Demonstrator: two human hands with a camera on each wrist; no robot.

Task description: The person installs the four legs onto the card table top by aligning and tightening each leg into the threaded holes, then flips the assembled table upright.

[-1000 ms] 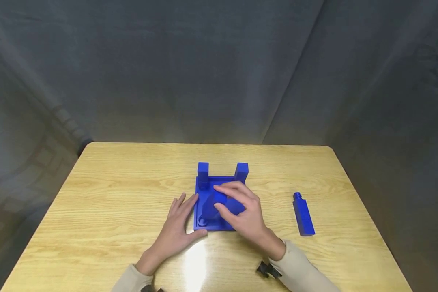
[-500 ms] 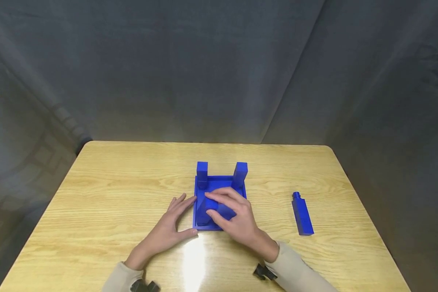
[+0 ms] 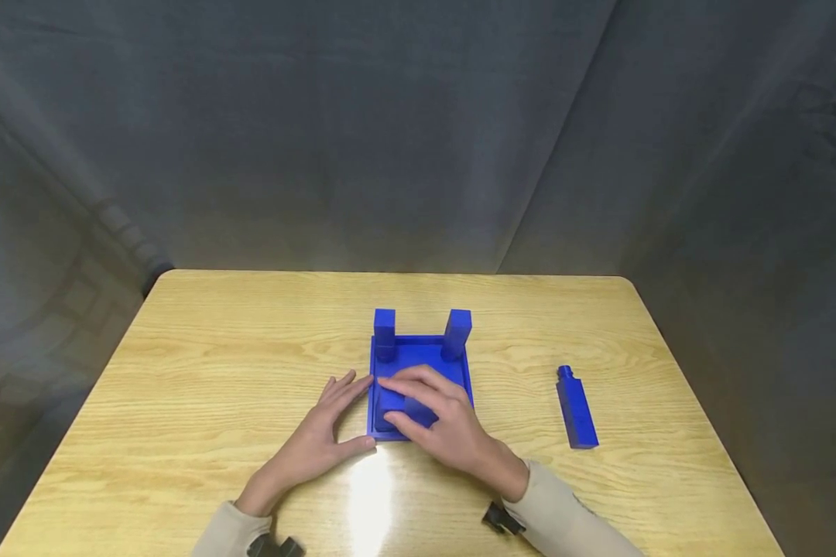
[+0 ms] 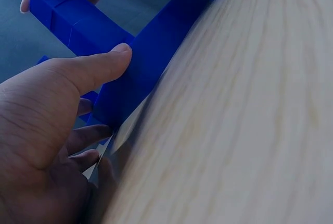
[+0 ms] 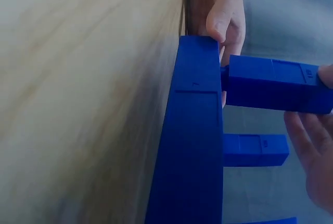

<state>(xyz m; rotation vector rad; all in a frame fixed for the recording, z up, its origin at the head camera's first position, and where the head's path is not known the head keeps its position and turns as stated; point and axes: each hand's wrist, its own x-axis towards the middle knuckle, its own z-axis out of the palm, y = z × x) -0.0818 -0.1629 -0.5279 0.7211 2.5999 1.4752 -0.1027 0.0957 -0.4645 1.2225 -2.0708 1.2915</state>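
A blue square base with a raised rim lies on the table before me. In the head view my left hand holds its near-left corner, thumb on the near edge and fingers along the left side. My right hand pinches the top end of a blue square leg standing at that same corner. In the right wrist view a short stretch of the leg's narrow neck shows between its block and the base. Two more blue legs, one back left and one back right, stand upright on the base.
A loose blue leg lies on the wooden table to the right, its threaded end pointing away from me. Dark grey curtains hang behind the table and along both sides.
My right hand has brought the leg left and toward me, from tilted over the base to upright at the near-left corner. My left hand has shifted slightly left, still at the base.
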